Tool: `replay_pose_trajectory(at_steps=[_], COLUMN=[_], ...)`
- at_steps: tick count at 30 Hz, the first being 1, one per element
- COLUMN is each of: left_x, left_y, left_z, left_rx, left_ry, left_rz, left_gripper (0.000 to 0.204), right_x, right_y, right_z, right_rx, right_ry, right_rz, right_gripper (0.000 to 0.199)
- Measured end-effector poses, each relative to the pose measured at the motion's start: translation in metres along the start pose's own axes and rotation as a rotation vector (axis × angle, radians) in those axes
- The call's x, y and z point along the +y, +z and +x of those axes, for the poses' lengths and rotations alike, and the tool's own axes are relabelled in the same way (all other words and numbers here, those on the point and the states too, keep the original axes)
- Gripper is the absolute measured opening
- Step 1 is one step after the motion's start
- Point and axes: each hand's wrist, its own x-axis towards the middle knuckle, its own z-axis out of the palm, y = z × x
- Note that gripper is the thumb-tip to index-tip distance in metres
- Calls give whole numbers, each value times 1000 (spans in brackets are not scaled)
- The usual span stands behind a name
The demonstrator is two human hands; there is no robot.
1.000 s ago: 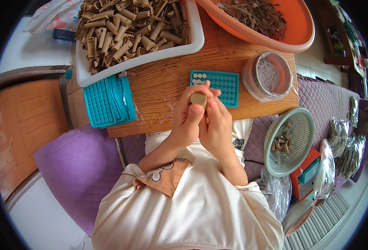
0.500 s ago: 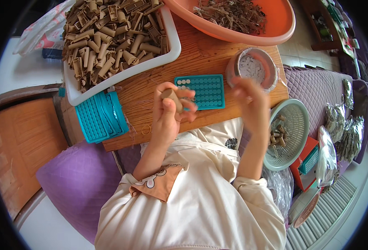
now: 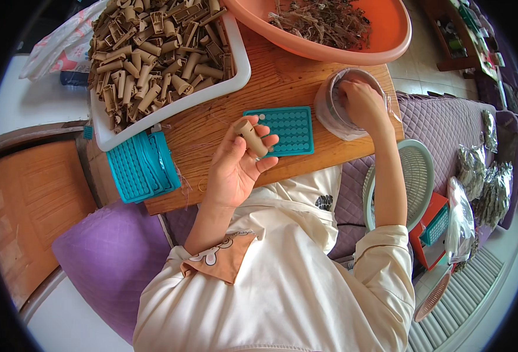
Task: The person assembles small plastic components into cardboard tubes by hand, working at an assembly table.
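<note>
Just left of centre in the frame, a tan, matte plastic cylinder [image 3: 252,139] with small dark slots near its top end sits tilted toward the upper left. It's lying across the fingers of the left hand [image 3: 234,171], thumb curled against its side, so yeah, gripped. Right hand's [image 3: 361,105] dipped into a round, plastic-lined tub [image 3: 333,121], upper right, well apart from the cylinder; fingertips hidden, can't tell if they're pinching anything.
</note>
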Motion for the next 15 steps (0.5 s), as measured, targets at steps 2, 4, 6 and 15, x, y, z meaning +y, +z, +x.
replay_pose_trajectory(at_steps=[2, 4, 6, 15], left_x=[-1, -1, -1, -2], left_y=[-10, -15, -17, -16], left_z=[1, 3, 5, 5], left_rx=[-53, -108, -123, -111], left_ry=[-40, -79, -179, -247], left_rz=[-97, -197, -384, -411], left_gripper=[36, 35, 29, 23], right_x=[2, 1, -2, 2], right_y=[-8, -19, -28, -4], right_z=[-2, -3, -6, -4], right_rx=[23, 45, 9, 5], right_ry=[8, 14, 87, -88], right_rz=[87, 170, 302, 75], right_gripper=[11, 10, 10, 17])
